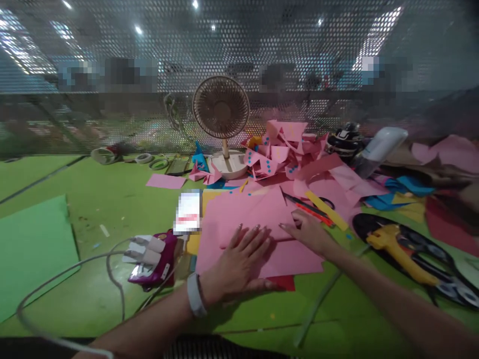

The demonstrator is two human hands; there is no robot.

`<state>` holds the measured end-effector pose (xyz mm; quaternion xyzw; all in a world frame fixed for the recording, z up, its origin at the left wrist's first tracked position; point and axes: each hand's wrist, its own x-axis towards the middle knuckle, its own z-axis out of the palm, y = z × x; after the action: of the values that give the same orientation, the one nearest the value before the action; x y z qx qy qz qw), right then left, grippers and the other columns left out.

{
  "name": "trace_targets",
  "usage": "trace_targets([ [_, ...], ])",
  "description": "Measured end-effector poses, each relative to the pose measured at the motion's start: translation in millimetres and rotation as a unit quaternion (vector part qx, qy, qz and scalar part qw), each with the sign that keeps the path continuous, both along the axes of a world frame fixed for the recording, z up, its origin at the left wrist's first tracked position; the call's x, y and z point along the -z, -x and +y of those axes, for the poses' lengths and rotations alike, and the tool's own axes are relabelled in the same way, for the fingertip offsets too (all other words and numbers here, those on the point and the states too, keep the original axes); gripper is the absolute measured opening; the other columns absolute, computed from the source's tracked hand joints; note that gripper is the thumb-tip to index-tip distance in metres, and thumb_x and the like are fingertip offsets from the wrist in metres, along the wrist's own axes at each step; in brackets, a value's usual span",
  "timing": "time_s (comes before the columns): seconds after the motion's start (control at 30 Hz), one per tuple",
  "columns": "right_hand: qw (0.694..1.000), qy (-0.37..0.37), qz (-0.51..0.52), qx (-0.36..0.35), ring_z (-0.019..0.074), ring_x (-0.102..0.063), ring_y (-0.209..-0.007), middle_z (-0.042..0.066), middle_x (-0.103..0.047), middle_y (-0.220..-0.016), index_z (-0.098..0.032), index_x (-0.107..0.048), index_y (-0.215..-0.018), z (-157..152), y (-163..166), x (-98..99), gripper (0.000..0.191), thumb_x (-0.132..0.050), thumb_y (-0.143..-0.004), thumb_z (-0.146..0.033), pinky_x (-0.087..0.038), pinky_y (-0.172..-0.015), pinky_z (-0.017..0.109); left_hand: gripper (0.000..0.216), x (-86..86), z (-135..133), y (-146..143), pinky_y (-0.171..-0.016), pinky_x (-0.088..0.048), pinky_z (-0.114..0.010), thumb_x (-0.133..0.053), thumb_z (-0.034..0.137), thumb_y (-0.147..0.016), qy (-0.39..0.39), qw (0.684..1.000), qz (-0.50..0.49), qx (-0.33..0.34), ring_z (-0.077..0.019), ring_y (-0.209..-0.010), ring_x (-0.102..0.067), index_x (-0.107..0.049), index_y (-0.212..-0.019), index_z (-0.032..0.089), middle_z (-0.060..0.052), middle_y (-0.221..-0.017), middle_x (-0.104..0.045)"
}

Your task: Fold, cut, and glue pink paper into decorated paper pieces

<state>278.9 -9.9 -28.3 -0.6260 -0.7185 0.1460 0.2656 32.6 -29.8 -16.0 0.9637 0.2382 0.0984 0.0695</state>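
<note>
Before me lies a sheet of pink paper (295, 262) with a folded pink piece (258, 209) on top. My left hand (243, 254), with a pale band at the wrist, rests flat on the paper with its fingers spread. At the right edge of the folded piece is my right hand (310, 232), its fingers curled and its thumb over the paper, pinching that edge. Just beyond it lie a red-and-black cutter (312, 212) and a yellow paper strip (326, 210). A bit of red paper (286, 282) shows under the pink sheet.
A small fan (221, 107) stands at the back beside heaped folded pink paper (280, 149). Left are a phone (187, 212), a purple power strip (153, 264) with cables, and green paper (33, 254). A glue gun (404, 254) lies right, near a white-ended bottle (381, 147).
</note>
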Motion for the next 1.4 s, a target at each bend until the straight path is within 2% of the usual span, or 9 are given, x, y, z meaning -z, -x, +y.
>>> trace_targets([
  [0.13,0.999,0.001,-0.042,-0.006,0.0183,-0.052,-0.071,0.002,-0.053,-0.074,-0.022,-0.041,-0.061,1,-3,-0.3,0.029,-0.051,-0.082,-0.04,-0.042,-0.067,0.031,0.084,1.5,6,0,-0.113,0.001,-0.053,-0.036,0.068,-0.084,0.016,1.0,0.018,-0.002,-0.0307,-0.14,-0.012,-0.006,-0.148,0.023,-0.009,-0.154,-0.016],
  [0.4,0.998,0.058,-0.015,0.025,0.0175,-0.055,-0.068,0.003,-0.059,-0.076,-0.02,-0.055,-0.074,3,-10,-6.5,0.019,-0.061,-0.076,-0.038,-0.043,-0.061,0.029,0.078,-5.9,15,1,-0.114,-0.002,-0.047,-0.035,0.065,-0.087,0.054,0.998,0.029,0.005,-0.026,-0.141,-0.015,-0.009,-0.148,0.023,-0.007,-0.153,-0.019],
  [0.6,0.995,0.085,0.037,0.026,0.0162,-0.06,-0.073,0.005,-0.063,-0.093,-0.017,-0.056,-0.102,3,-15,-7.4,0.034,-0.065,-0.074,-0.035,-0.048,-0.069,0.031,0.077,-2.9,20,1,-0.114,-0.002,-0.045,-0.033,0.064,-0.087,0.05,0.998,0.039,0.013,-0.0253,-0.141,-0.014,-0.011,-0.148,0.022,-0.007,-0.153,-0.019],
  [0.7,0.998,0.012,-0.041,0.044,0.0237,-0.06,-0.091,0.01,-0.061,-0.105,-0.018,-0.056,-0.112,-1,-11,-12.9,0.037,-0.06,-0.079,-0.034,-0.048,-0.082,0.04,0.077,-2.2,20,2,-0.114,-0.005,-0.046,-0.034,0.064,-0.087,0.05,0.998,0.03,0.015,-0.0262,-0.141,-0.015,-0.013,-0.148,0.022,-0.008,-0.153,-0.021],
  [0.77,0.993,-0.068,-0.095,0.002,0.0279,-0.052,-0.112,0.012,-0.058,-0.118,-0.018,-0.055,-0.118,-8,-5,-18.4,0.036,-0.053,-0.085,-0.031,-0.041,-0.096,0.046,0.076,-3.0,19,2,-0.114,-0.006,-0.047,-0.035,0.065,-0.086,0.059,0.998,0.034,0.011,-0.027,-0.14,-0.016,-0.017,-0.147,0.023,-0.008,-0.152,-0.022],
  [0.83,0.982,-0.097,-0.123,-0.103,0.0263,-0.038,-0.129,0.012,-0.047,-0.135,-0.019,-0.047,-0.131,-15,3,-21.1,0.043,-0.045,-0.09,-0.032,-0.033,-0.106,0.045,0.076,-3.9,18,2,-0.114,-0.006,-0.047,-0.035,0.067,-0.085,0.067,0.997,0.034,0.006,-0.0277,-0.14,-0.016,-0.02,-0.146,0.023,-0.008,-0.152,-0.024],
  [0.97,0.951,-0.026,-0.159,-0.265,0.0257,-0.018,-0.14,0.013,-0.019,-0.153,-0.017,-0.017,-0.148,-25,13,-5.6,0.073,-0.041,-0.09,-0.054,-0.026,-0.111,0.045,0.078,-3.6,15,3,-0.114,-0.007,-0.047,-0.034,0.068,-0.084,0.057,0.998,0.012,0.006,-0.0277,-0.14,-0.018,-0.021,-0.146,0.022,-0.009,-0.151,-0.027],
  [1.13,0.939,-0.024,-0.202,-0.278,0.0251,-0.011,-0.141,0.015,-0.011,-0.154,-0.013,-0.002,-0.148,-24,12,22.6,0.083,-0.038,-0.089,-0.058,-0.019,-0.114,0.045,0.078,1.6,0,3,-0.114,-0.007,-0.047,-0.029,0.066,-0.087,0.013,0.999,0.006,-0.046,-0.0282,-0.138,-0.024,-0.019,-0.145,0.015,-0.015,-0.147,-0.034],
  [1.4,0.939,-0.022,-0.212,-0.269,0.0271,-0.014,-0.14,0.012,-0.008,-0.154,-0.018,0.005,-0.148,-26,12,24.9,0.084,-0.039,-0.089,-0.058,-0.024,-0.112,0.047,0.091,7.7,-12,7,-0.113,-0.006,-0.049,-0.023,0.073,-0.082,0.004,0.999,0.029,-0.044,-0.0314,-0.14,-0.015,-0.016,-0.146,0.009,-0.019,-0.15,-0.023],
])
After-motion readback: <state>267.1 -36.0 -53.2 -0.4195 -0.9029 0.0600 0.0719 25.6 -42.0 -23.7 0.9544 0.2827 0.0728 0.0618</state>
